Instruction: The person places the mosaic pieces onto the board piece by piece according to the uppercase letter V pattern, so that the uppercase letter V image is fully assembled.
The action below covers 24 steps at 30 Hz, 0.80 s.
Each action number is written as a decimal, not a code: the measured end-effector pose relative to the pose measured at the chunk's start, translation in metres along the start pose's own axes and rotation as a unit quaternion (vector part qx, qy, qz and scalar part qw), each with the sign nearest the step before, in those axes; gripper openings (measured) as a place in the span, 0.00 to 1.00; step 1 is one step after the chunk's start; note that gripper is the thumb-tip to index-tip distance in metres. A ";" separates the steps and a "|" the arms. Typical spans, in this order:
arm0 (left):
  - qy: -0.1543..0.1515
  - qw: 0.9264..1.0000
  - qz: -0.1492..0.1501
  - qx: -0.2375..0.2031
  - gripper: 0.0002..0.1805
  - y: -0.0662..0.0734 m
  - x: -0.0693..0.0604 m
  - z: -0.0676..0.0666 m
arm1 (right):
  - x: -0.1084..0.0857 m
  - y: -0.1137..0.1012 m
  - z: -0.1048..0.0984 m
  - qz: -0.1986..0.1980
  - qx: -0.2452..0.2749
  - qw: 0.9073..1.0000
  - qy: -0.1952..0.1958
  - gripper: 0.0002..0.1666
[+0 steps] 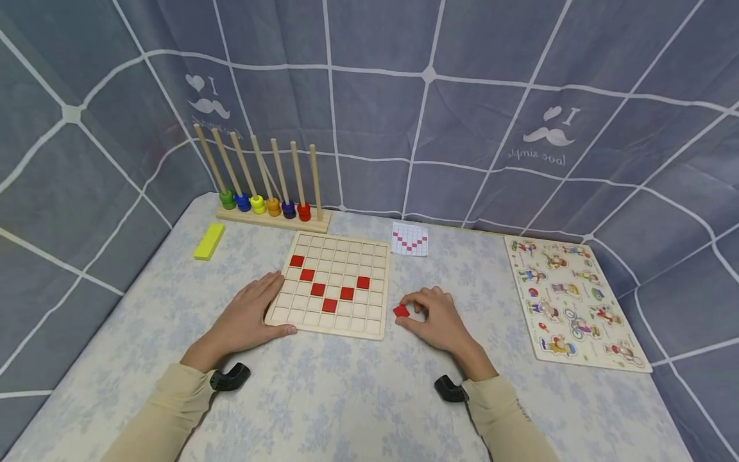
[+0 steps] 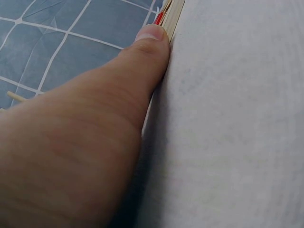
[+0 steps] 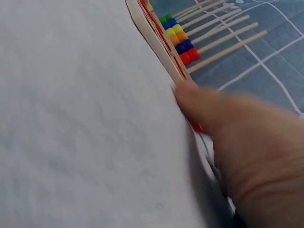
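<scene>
A wooden grid board (image 1: 340, 324) lies on the table in the head view, with several red squares forming a V in its cells. My left hand (image 1: 242, 321) rests at the board's left side, fingers extended along the edge and thumb against the near-left corner. In the left wrist view the thumb (image 2: 147, 47) touches the board's edge. Just right of the board, my right hand (image 1: 435, 321) pinches a small red square tile (image 1: 401, 310) between thumb and fingers. Only a bit of red tile (image 3: 196, 127) shows below the thumb in the right wrist view.
Behind the board lies a paper card (image 1: 410, 239) printed with a red V on a grid. A bead counting rack (image 1: 271, 219) stands at the back left, near a yellow block (image 1: 209, 242). On the right lies a picture puzzle board (image 1: 577, 301). Grey-blue curtains surround the table.
</scene>
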<state>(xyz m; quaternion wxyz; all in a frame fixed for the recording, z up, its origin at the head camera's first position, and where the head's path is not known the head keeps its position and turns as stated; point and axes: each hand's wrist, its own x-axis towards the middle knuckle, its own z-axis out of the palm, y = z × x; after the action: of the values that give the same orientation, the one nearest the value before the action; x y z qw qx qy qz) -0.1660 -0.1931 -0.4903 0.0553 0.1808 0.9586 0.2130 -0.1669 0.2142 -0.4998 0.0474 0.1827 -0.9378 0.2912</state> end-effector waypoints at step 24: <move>-0.002 1.000 -0.001 0.004 0.65 0.001 0.001 0.000 | 0.000 0.009 -0.005 -0.007 0.029 0.999 0.020 0.09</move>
<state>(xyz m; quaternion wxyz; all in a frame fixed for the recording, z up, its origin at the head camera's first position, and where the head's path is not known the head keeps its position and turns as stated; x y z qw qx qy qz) -0.1662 -0.1923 -0.4903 0.0572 0.1804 0.9595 0.2087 -0.1702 0.2243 -0.5004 0.0630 0.1852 -0.9265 0.3215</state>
